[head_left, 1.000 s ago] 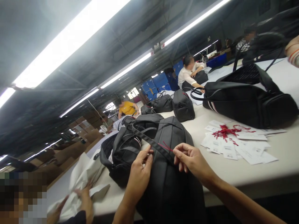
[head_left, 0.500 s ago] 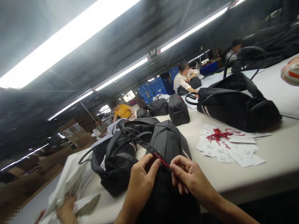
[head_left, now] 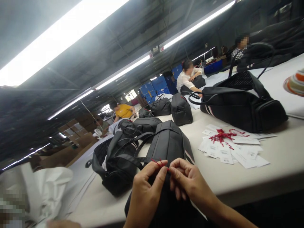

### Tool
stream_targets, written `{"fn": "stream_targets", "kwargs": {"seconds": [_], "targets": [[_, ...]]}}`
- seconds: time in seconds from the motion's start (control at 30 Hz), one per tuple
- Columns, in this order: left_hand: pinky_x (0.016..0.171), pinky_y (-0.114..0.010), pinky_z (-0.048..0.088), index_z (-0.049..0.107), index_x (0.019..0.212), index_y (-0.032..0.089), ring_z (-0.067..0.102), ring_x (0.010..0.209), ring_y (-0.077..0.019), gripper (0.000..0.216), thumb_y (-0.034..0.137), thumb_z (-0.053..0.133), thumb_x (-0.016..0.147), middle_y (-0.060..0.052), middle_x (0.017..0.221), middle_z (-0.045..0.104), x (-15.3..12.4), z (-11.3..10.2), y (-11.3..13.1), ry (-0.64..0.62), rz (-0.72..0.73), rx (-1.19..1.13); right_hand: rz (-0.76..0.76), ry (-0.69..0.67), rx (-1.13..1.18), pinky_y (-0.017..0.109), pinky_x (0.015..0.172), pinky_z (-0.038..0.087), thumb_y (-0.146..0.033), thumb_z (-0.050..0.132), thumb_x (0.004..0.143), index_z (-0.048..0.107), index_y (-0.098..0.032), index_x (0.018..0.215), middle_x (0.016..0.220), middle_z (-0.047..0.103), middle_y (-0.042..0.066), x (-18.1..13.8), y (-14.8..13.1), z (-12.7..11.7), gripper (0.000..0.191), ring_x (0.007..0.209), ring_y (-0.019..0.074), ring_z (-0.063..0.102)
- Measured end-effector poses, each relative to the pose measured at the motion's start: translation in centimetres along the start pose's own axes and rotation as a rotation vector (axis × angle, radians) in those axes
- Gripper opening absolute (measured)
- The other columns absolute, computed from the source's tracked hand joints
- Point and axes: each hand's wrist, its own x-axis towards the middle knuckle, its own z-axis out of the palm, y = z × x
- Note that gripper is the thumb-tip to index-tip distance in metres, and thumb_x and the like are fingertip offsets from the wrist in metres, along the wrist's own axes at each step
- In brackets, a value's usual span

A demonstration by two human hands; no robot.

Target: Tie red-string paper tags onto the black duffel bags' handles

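My left hand (head_left: pixel 148 186) and my right hand (head_left: pixel 190 180) meet over the near edge of the table, thumbs and forefingers pinched. Both grip a thin red string (head_left: pixel 160 163), whose loose ends stick up above my left fingers. Right behind them lies a black bag (head_left: pixel 163 144) with a striped band on its side, its front part dark and partly covered by my hands. Left of it, a second black bag (head_left: pixel 118 171) gapes open at the top, its straps leaning toward my fingers. White tags (head_left: pixel 226 156) with red strings (head_left: pixel 220 136) are fanned out to the right.
A large black bag (head_left: pixel 239 107) stands beyond the tags. More black bags (head_left: pixel 181 109) stand farther back on the pale table (head_left: pixel 213 180). At left, white sheeting (head_left: pixel 51 186) is crumpled near another person's hand (head_left: pixel 63 224). Other people work behind, one in yellow (head_left: pixel 123 110).
The dark strap that ran to my fingers has dropped back, and the red string's ends now stand up loose. At left, the other person's hand and the white sheeting have shifted left.
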Motion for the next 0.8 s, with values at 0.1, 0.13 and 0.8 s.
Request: {"fn": "stream_targets", "kwargs": {"seconds": [0.1,0.13,0.8], "targets": [[0.074,-0.022,0.055,0.078,0.090,0.020,0.070,0.080,-0.0174,0.019,0.032,0.063,0.087,-0.006,0.088,0.076,0.1,0.2,-0.3,0.069,0.071,0.017,0.016,-0.029,-0.010,0.013,0.033,0.036,-0.061,0.067,0.080,0.055,-0.016,0.092,0.059,0.061,-0.002,-0.1,0.4,0.5,0.048,0.038,0.0077,0.054],[0.072,-0.021,0.055,0.079,0.088,0.020,0.070,0.078,-0.0167,0.018,0.030,0.064,0.086,-0.005,0.085,0.075,0.1,0.2,-0.4,0.078,0.088,0.023,0.010,-0.024,-0.030,0.014,0.034,0.038,-0.060,0.069,0.079,0.057,-0.016,0.093,0.059,0.060,-0.003,-0.1,0.5,0.6,0.048,0.039,0.0078,0.054],[0.066,-0.025,0.050,0.076,0.084,0.019,0.066,0.070,-0.0176,0.024,0.037,0.061,0.086,-0.003,0.074,0.073,-0.7,-0.3,-0.8,0.201,-0.078,0.042,-0.140,0.192,-0.115,0.017,0.037,0.029,-0.055,0.053,0.093,0.049,-0.020,0.090,0.062,0.059,-0.003,1.0,0.6,0.9,0.035,0.039,0.0063,0.045]]}}
